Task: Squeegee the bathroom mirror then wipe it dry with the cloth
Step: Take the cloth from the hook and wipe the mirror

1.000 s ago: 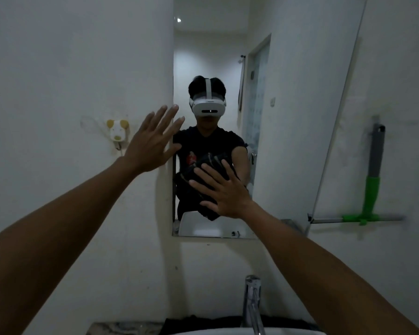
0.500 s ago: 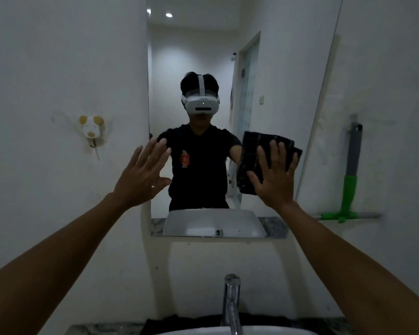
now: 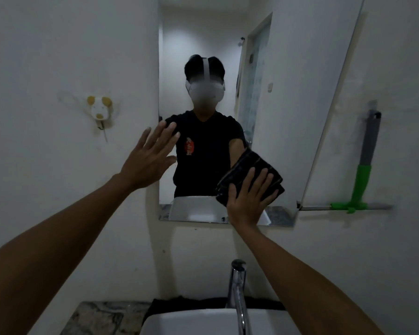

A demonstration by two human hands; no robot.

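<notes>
two hands are up at the mirror point(image 3: 288, 93). the right hand point(image 3: 248, 201) lies flat with its fingers point(image 3: 264, 180) straight and slightly spread, pressing a dark folded cloth point(image 3: 252, 170) against the glass near the mirror's lower edge; the cloth shows above and beyond the fingertips and out to the left of the thumb, tilted so one corner points up to the left. the fingers do not curl round it, they only press on it. the left hand point(image 3: 148, 160) is also open, fingers straight and fanned, holding nothing; its fingertips sit right at the mirror's left edge, the palm over the white wall point(image 3: 58, 189) beside it. whether those fingertips touch the glass cannot be told.

well off to the right of the right hand's fingers, a squeegee point(image 3: 363, 175) with a grey and green handle hangs on the wall, blade at the bottom, just beside the mirror's lower right corner. left of the left hand's fingers a small animal-shaped hook point(image 3: 99, 108) is stuck to the wall. below both wrists stand a chrome tap point(image 3: 237, 286) and a white basin point(image 3: 191, 322).
</notes>
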